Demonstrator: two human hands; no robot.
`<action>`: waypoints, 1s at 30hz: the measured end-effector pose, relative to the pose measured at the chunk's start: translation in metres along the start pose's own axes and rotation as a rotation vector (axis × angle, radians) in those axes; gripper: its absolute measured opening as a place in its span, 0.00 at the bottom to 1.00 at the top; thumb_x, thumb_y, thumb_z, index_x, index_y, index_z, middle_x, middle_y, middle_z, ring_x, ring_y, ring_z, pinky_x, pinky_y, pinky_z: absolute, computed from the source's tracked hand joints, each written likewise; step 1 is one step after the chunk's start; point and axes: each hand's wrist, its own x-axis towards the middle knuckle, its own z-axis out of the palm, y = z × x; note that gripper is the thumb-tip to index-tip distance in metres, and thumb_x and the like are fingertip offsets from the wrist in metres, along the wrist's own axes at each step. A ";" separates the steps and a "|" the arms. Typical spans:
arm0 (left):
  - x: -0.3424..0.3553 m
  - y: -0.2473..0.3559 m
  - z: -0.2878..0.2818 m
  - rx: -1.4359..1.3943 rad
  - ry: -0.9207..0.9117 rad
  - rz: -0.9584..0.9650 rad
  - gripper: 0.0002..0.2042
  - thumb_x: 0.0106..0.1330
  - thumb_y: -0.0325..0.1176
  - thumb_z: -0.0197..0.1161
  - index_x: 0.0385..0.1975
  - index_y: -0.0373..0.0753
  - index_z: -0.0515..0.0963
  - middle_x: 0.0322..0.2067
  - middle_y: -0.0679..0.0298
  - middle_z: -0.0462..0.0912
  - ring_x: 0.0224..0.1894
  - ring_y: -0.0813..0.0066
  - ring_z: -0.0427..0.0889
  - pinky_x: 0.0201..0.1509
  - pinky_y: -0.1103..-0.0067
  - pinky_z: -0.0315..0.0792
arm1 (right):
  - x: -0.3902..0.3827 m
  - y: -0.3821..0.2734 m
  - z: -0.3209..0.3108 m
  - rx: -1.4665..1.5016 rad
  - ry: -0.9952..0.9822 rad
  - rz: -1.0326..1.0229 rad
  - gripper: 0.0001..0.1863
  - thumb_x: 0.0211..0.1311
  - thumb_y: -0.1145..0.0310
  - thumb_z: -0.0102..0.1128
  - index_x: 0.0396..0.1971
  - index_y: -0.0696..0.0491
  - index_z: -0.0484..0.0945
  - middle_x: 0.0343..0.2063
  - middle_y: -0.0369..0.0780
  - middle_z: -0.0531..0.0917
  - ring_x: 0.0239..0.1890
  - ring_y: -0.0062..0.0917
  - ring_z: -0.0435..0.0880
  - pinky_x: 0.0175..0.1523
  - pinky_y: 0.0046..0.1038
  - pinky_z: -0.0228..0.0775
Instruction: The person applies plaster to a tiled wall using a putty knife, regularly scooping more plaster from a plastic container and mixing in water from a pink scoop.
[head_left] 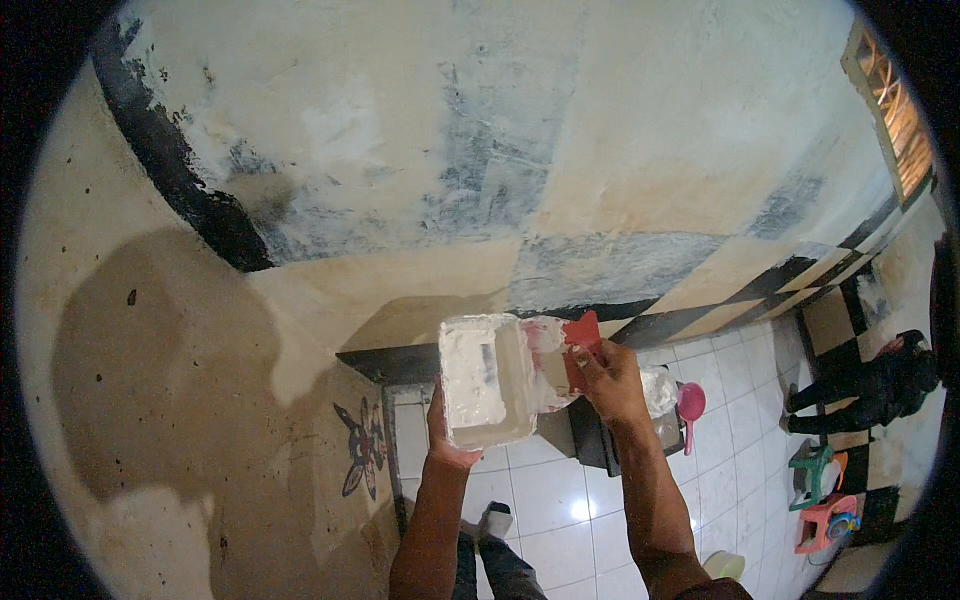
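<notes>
My left hand (448, 440) grips a rectangular white tub (476, 380) from its left side and underneath, with thick white paste inside and smeared on the rim. My right hand (612, 378) is closed around a red flat scraper (582, 335), thumb on top; its paste-smeared blade (545, 365) lies at the tub's right edge. Beyond both hands is a wall (380, 180) with a checkered pattern, patchily covered in pale coating.
Below are a tiled floor (550, 550), a dark block (590, 443) bearing a white bag, and a pink dipper (690, 400). At right stand a person in dark clothes (865, 390), green stool (808, 465) and pink stool (820, 525). A side wall (150, 420) is at left.
</notes>
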 end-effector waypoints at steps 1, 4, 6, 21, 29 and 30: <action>-0.001 0.001 0.000 0.002 0.000 -0.003 0.23 0.70 0.48 0.50 0.60 0.42 0.68 0.55 0.61 0.75 0.56 0.61 0.75 0.59 0.65 0.70 | -0.003 -0.005 0.000 0.040 0.009 0.030 0.16 0.67 0.62 0.54 0.30 0.61 0.79 0.20 0.36 0.80 0.22 0.19 0.75 0.29 0.26 0.68; -0.003 0.003 -0.004 -0.020 -0.029 -0.007 0.24 0.69 0.49 0.50 0.60 0.43 0.68 0.55 0.62 0.75 0.56 0.62 0.75 0.59 0.65 0.70 | -0.003 0.005 -0.003 0.161 0.054 0.066 0.16 0.67 0.59 0.55 0.31 0.59 0.79 0.21 0.34 0.80 0.23 0.18 0.75 0.29 0.24 0.67; -0.005 0.005 -0.002 -0.040 -0.049 -0.005 0.24 0.69 0.50 0.50 0.60 0.43 0.68 0.54 0.62 0.76 0.56 0.62 0.75 0.59 0.64 0.70 | -0.003 0.009 -0.005 0.248 0.083 0.078 0.17 0.67 0.57 0.56 0.32 0.59 0.79 0.22 0.34 0.80 0.23 0.17 0.75 0.30 0.23 0.67; -0.010 0.001 0.010 -0.019 -0.004 -0.004 0.23 0.70 0.49 0.51 0.58 0.43 0.70 0.51 0.62 0.78 0.52 0.63 0.77 0.57 0.65 0.72 | 0.035 -0.026 0.009 0.008 -0.049 -0.482 0.17 0.66 0.59 0.56 0.35 0.60 0.79 0.25 0.44 0.82 0.26 0.29 0.79 0.34 0.29 0.70; -0.013 0.006 0.000 0.080 -0.009 0.076 0.24 0.69 0.50 0.52 0.60 0.43 0.68 0.52 0.61 0.77 0.54 0.61 0.76 0.58 0.63 0.71 | -0.027 -0.034 0.023 -0.562 -0.113 -0.315 0.09 0.64 0.69 0.58 0.34 0.59 0.80 0.23 0.46 0.81 0.22 0.32 0.77 0.31 0.30 0.70; -0.012 0.005 0.001 0.075 -0.010 0.075 0.24 0.69 0.50 0.52 0.60 0.43 0.68 0.52 0.61 0.77 0.54 0.61 0.76 0.58 0.63 0.71 | -0.036 -0.032 0.024 -0.570 -0.150 -0.345 0.08 0.62 0.69 0.59 0.35 0.58 0.81 0.24 0.48 0.81 0.22 0.37 0.78 0.31 0.31 0.70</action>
